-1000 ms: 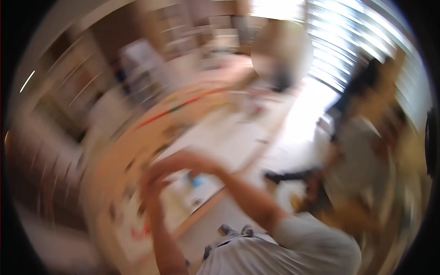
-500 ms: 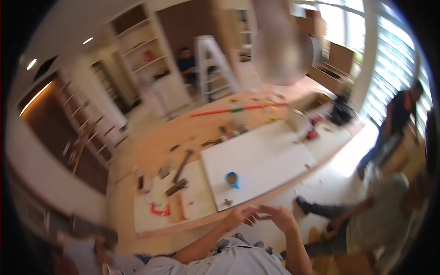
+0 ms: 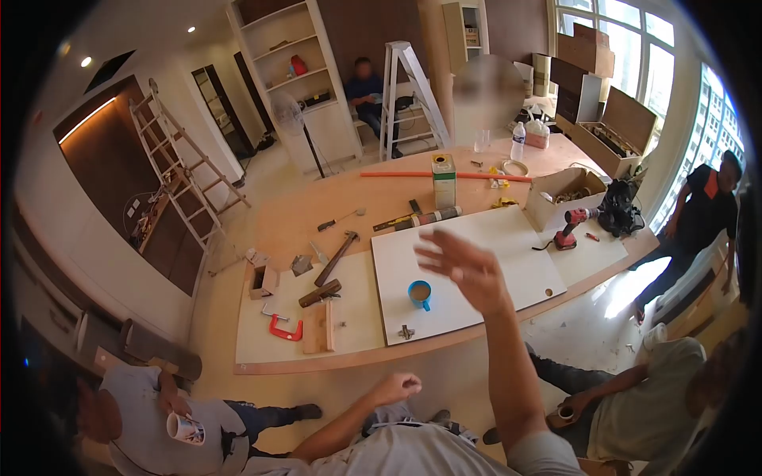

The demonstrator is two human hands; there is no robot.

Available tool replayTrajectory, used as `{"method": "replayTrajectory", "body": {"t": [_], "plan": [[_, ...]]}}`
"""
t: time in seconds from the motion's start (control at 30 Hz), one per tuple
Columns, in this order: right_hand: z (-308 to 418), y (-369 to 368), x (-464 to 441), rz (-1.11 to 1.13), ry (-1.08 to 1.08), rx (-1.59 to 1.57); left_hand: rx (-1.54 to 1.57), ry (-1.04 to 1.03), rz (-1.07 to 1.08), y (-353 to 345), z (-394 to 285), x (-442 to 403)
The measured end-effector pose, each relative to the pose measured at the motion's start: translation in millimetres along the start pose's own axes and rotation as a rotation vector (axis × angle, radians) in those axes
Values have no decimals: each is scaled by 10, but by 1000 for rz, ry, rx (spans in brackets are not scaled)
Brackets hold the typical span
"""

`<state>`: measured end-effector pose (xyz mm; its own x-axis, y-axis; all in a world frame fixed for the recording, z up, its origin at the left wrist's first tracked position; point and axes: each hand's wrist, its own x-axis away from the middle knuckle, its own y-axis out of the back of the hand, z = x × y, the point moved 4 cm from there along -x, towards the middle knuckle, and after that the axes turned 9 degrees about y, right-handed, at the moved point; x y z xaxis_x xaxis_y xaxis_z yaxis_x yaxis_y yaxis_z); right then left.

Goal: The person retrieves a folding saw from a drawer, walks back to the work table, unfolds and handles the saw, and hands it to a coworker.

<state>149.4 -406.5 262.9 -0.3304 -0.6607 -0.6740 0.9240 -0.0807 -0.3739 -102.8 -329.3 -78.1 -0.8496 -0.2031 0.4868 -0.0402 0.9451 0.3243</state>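
Note:
My right hand (image 3: 464,270) is raised above the white board (image 3: 508,254), fingers spread and slightly blurred, with nothing in it. Below and left of it stands a blue mug (image 3: 419,295) with a brown drink, touched by neither hand. My left hand (image 3: 397,388) is held low in front of my body, short of the table edge, its fingers curled in and no object visible in them. A small metal hinge (image 3: 406,332) lies near the board's front corner, the table item closest to my left hand.
On the table (image 3: 302,214) lie a hammer (image 3: 336,259), a red clamp (image 3: 286,327), a wooden plane (image 3: 319,293), a tin can (image 3: 444,181) and a red drill (image 3: 567,230). People with cups are at left (image 3: 159,412) and right (image 3: 651,389). Ladders (image 3: 413,103) stand behind.
My hands were together in front of me and are now apart. The right one has risen over the board with fingers spread; the left one has moved slightly left and curled.

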Motion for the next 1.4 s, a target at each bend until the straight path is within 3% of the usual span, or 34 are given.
{"method": "replayTrajectory", "body": {"t": [0.07,0.13,0.17,0.23,0.27,0.33,0.37,0.4,0.53,0.6,0.63,0.67,0.77,0.83,0.9,0.97,1.07,1.13,1.2,1.27,1.3,1.4], "plan": [[170,-220,-359,-1,47,-92,-233,-162,18,-117,554,-43],[-198,-21,-136,-87,-279,125,352,269,209,-92,471,206],[-509,-2,143,-104,-449,214,338,261,205,42,313,301],[-956,-218,703,-94,-506,512,1056,-2,179,329,-154,389],[-1182,-521,720,-67,-376,712,1063,-239,210,600,-535,386],[-660,-1344,-110,54,54,1045,1105,-691,55,1389,-1940,571],[-734,-1538,85,9,-23,1023,1061,-738,-14,1451,-2264,617],[-789,-1794,247,-26,-59,1003,1019,-730,-73,1392,-2366,648],[-617,-1617,-350,-14,256,1175,966,-610,-105,1095,-1952,309],[-919,-1360,146,-34,140,944,999,-639,-126,1139,-2088,391],[-208,-1687,-439,94,61,907,992,-639,-129,1157,-2165,407],[-254,-1769,-428,75,23,881,978,-623,-150,1123,-2170,407],[-129,-1867,-581,39,581,1226,924,-559,-180,1016,-1929,264],[-907,-1345,103,-287,-295,1181,936,-586,-170,1039,-1953,272],[-651,-1469,186,-165,60,1073,952,-589,-185,1030,-2014,276],[-800,-1703,440,-330,-11,1012,928,-531,-216,935,-1978,262],[-957,-1633,274,-554,152,1031,835,-405,-257,847,-1574,200],[-1473,-1053,412,-167,-193,692,794,-314,-283,756,-1312,128],[-831,-1583,-361,354,-359,1136,678,-169,-294,662,-1014,157],[-947,-1577,-247,127,-292,1205,574,-75,-280,566,-796,73],[-1035,-1738,-380,-8,-135,1221,522,-41,-273,608,-667,61],[-1682,-1563,492,-221,-152,1083,324,82,-226,546,27,96]]}}
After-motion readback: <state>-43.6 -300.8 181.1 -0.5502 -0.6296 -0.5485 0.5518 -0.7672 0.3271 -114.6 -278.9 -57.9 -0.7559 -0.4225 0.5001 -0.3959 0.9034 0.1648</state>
